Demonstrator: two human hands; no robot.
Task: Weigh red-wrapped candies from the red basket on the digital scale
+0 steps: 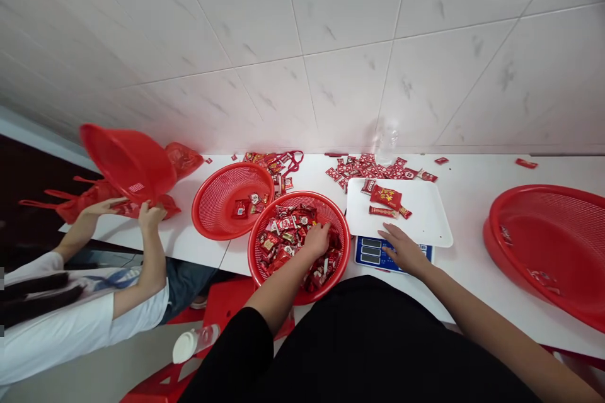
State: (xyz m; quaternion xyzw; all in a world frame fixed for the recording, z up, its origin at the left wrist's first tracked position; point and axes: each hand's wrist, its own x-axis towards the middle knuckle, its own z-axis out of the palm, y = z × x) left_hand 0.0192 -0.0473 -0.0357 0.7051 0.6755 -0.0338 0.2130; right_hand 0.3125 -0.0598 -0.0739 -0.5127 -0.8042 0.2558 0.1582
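My left hand (317, 240) is down in a red mesh basket (256, 262) piled with small red-wrapped snack packets (286, 225). Its fingers curl in among the packets, and their tips are hidden. To the right stands a digital scale (370, 250) with a blue panel and a white tray (401, 236). On the tray lie several packets, among them a larger red one (386, 196) and a slim red stick packet (382, 211). My right hand (404, 250) is over the scale's panel by the tray's front edge, fingers spread and holding nothing.
Loose red packets (373, 167) lie behind the tray near a clear plastic bottle (387, 143). Another red basket (208, 230) holds a few packets; a large one (501, 252) stands far right. At left, a co-worker's hands (150, 215) hold a tilted red basket (137, 157) above red bags.
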